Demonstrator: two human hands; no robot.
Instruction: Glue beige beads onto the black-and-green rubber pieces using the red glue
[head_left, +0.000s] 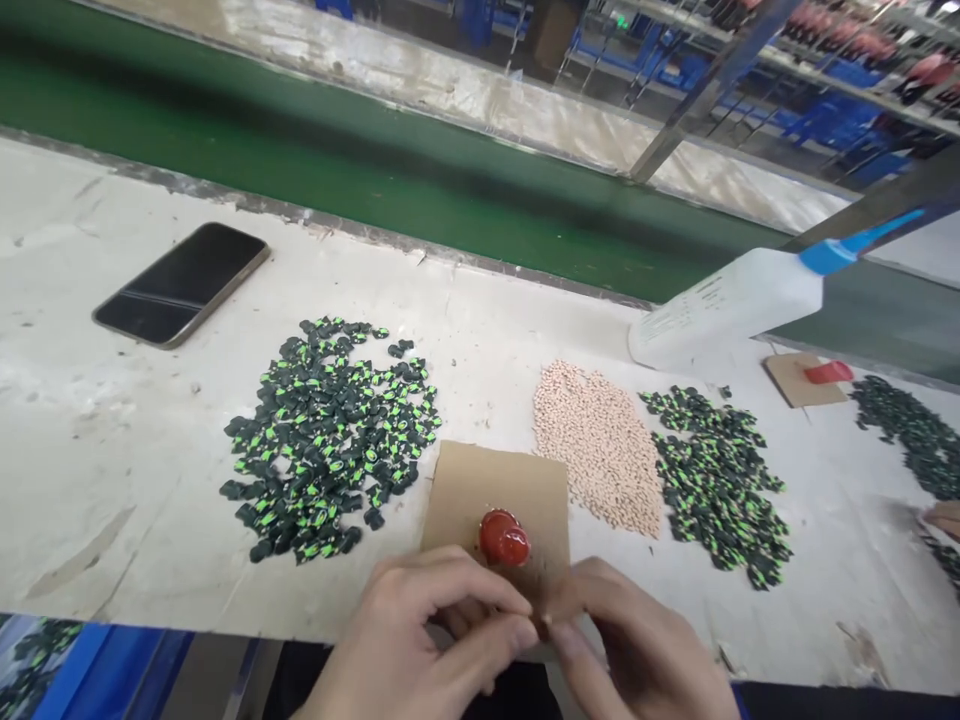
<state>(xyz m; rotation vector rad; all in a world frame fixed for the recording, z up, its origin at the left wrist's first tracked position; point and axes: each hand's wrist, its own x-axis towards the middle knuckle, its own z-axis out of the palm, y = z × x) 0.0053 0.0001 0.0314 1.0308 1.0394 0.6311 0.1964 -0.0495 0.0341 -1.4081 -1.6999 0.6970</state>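
My left hand (439,635) and my right hand (634,645) meet low in front, over the near edge of the table. Thumb and fingers of each are pinched, with the tips almost touching. A tiny pale speck shows at the right fingertips; what either pinch holds is too small to name. Just beyond them lies a cardboard square (469,485) bearing a glossy red cap-like piece (501,535). Small black-and-green pieces (330,440) are heaped to the left. On the right are a pile of tiny pinkish-beige beads (596,445) and another heap of black-and-green pieces (716,480).
A phone (184,283) lies at the back left. A white bottle with a blue nozzle (731,305) leans at the back right, near another cardboard piece (799,380) with a red cap (829,372). Another person's hand (943,518) shows at the right edge. A green strip (375,180) runs behind.
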